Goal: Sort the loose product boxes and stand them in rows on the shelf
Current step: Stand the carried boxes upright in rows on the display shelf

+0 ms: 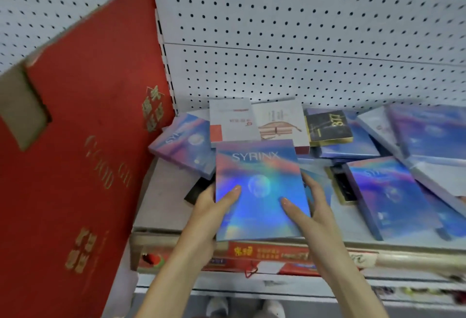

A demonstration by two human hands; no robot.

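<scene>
A flat holographic blue box marked SYRINX [259, 189] is held face up above the front of the shelf [161, 206]. My left hand [214, 206] grips its left edge with the thumb on top, and my right hand [310, 206] grips its right edge the same way. More SYRINX boxes lie flat and jumbled: one behind to the left [186, 141], one to the right [388, 194], and several at the far right [428, 131]. A white box with a red corner [232, 120], a white box with a pink picture [280, 120] and a black box marked 377 [327, 125] lie at the back.
A large red gift box with gold lettering [75, 128] leans at the left, over the shelf's left end. White pegboard [302, 40] forms the back wall. A red price strip [264, 252] runs along the shelf's front edge. A small black box [196, 191] lies beside my left hand.
</scene>
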